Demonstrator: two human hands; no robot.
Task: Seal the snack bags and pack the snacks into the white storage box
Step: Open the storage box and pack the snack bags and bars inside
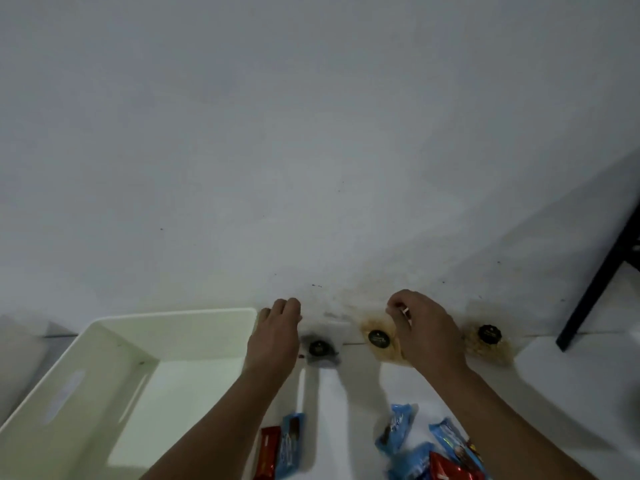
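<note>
White storage box (pixel 104 375) sits empty at your left, its far corner just beside your left hand (pixel 277 337). Three snack bags line the wall; wrapped snacks near the counter (pixel 360 393) front edge. Left fingers (pixel 287 306) curled, holding nothing visible. Right hand (pixel 424 332) over the middle bag (pixel 379 339), fingers pinched; grip unclear.

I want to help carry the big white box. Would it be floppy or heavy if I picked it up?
Probably stiff: the white box has straight moulded walls. Likely light, since it looks empty. The side handle slot should give a grip.
</note>
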